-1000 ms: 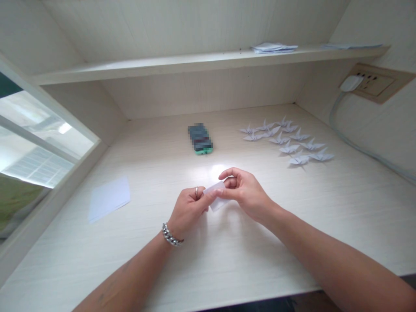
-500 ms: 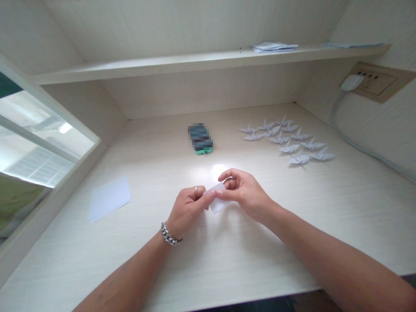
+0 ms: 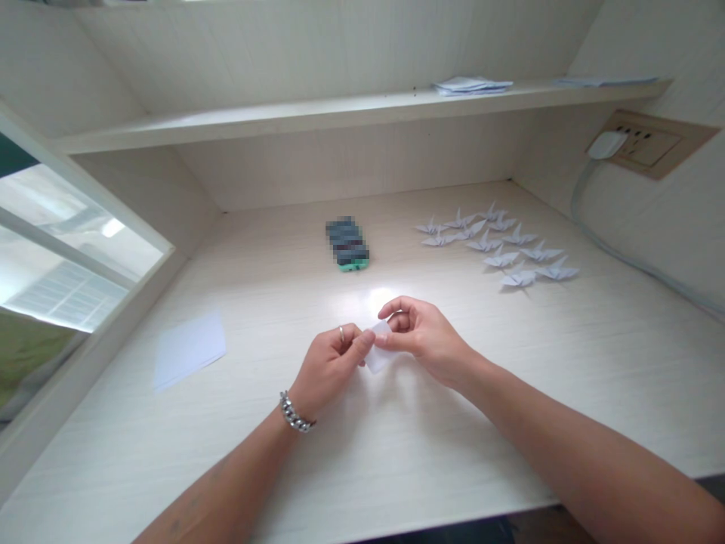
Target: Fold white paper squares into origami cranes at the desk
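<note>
A small folded piece of white paper [image 3: 378, 360] is held between both hands, above the middle of the desk [image 3: 362, 461]. My left hand [image 3: 334, 359] pinches its left side, thumb on top and the other fingers curled under. A ring and a chain bracelet are on that hand and wrist. My right hand [image 3: 424, 336] grips the paper's right side with the thumb, its index finger arched above. The fingers cover part of the paper, so its exact folds cannot be made out.
Several white paper cranes [image 3: 501, 258] stand in a group at the back right. A phone [image 3: 347, 243] lies behind the hands. Flat white paper sheets [image 3: 189, 351] rest at left. Folded papers [image 3: 473, 86] lie on the shelf [image 3: 283, 121]. A plug [image 3: 607, 145] with a cable sits in the wall socket.
The left thumb and right thumb have shifted slightly on the paper, and a little less of it shows on the left. The camera view has moved slightly. Both hands keep their hold.
</note>
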Available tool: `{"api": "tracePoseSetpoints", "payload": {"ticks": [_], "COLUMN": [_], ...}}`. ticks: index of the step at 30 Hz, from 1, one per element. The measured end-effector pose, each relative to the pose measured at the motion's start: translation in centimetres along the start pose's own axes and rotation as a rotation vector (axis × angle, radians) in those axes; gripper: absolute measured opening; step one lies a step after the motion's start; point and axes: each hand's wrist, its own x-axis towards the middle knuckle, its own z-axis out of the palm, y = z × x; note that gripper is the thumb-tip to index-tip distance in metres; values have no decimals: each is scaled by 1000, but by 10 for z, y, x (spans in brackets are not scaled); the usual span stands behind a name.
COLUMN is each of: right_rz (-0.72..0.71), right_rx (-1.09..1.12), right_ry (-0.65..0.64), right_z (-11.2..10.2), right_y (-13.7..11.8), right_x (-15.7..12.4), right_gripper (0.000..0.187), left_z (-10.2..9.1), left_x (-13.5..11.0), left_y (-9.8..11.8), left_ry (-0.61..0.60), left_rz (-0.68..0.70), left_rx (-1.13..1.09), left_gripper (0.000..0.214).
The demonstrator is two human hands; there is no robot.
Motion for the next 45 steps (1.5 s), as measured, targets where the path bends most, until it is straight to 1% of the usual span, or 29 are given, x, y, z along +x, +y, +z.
{"api": "tracePoseSetpoints", "payload": {"ticks": [2, 4, 6, 11, 16, 20, 22, 25, 27, 29, 32, 35, 38, 45], "right_rz": [-4, -17, -32, -41, -97, -121, -122, -109, -80, -43, -12, 2, 14, 44], "right_rx": [-11, -21, -37, -98, -119, -177, -161, -78, -54, -73, -110, -143, -155, -82], "right_ry": [-9, -6, 9, 17, 76, 60, 61, 62, 9, -56, -89, -62, -33, 5], "right_z": [0, 0, -1, -1, -2, -1, 0, 2, 5, 8, 11, 11, 10, 13], "right_y": [0, 0, -1, -4, -1, 0, -1, -2, -1, 2, 6, 8, 7, 9], "right_x": [0, 1, 1, 0, 2, 2, 2, 2, 2, 1, 1, 3, 4, 6], "right_gripper": [32, 32, 33, 28, 22, 21, 22, 29, 32, 29, 19, 17, 19, 22], "left_z": [2, 2, 1, -2, -2, -2, -2, -2, -1, 0, 3, 5, 4, 4], "left_x": [-1, -2, -2, -1, 0, -1, 0, 1, 3, 4, 4, 4, 4, 4], "left_y": [1, 1, 1, -3, -1, 3, 3, -1, -4, -7, -8, -7, -7, -10], "left_ry": [-14, 15, 19, -154, -157, -188, -144, -7, 72, 120, 127, 116, 123, 127], "left_rz": [-7, -37, -61, -53, -61, -73, -87, -112, -127, -147, -177, -187, -155, -103], "left_rx": [34, 59, 55, 44, 54, 33, 9, -90, -198, -302, -415, -448, -419, -339], "left_gripper": [45, 49, 49, 39, 40, 35, 34, 35, 31, 30, 30, 30, 29, 30]}}
